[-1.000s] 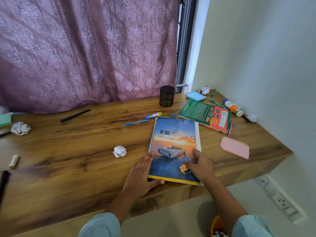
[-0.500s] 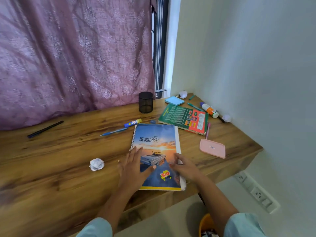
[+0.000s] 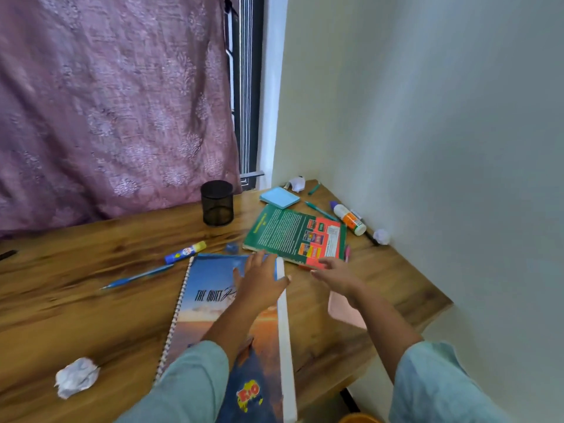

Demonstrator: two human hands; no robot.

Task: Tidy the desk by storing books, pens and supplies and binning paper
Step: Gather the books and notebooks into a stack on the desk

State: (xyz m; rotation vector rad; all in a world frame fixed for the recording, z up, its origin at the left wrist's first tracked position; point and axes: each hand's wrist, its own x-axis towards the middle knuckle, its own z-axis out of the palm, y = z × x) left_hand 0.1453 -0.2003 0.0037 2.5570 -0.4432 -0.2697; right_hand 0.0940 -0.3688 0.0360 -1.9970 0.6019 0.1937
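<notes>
Very little of the tidying looks done yet: the wooden desk (image 3: 91, 303) is littered from edge to edge. Both hands are out over its middle, empty and spread wide, the left hand (image 3: 259, 279) hovering above the top end of the spiral notebook (image 3: 210, 303) that lies at lower centre, and the right hand (image 3: 337, 274) reaching with its fingertips at the near edge of the green book (image 3: 290, 232) just right of centre. I would judge the green book is the next thing to be gathered, perhaps onto the notebook, but neither is held at this moment. The black mesh pen cup (image 3: 217, 203) at centre appears to hold nothing, while a blue pen (image 3: 137, 276) and a glue stick (image 3: 185, 252) lie loose to its lower left, and a green pen (image 3: 320, 210) and a white bottle (image 3: 349, 219) lie by the wall on the right (something like a dark pen runs under the bottle, too small to be sure). A blue pad of sticky notes (image 3: 279, 197) sits behind the green book. Paper for the bin is all still out: one crumpled ball (image 3: 76, 377) at lower left, another (image 3: 381, 236) against the right wall, a third (image 3: 297, 183) in the far corner. A pink flat thing (image 3: 341, 309) peeks from under the right wrist. A purple curtain (image 3: 106, 102) fills the upper left, beside a window frame and plain pale walls.
</notes>
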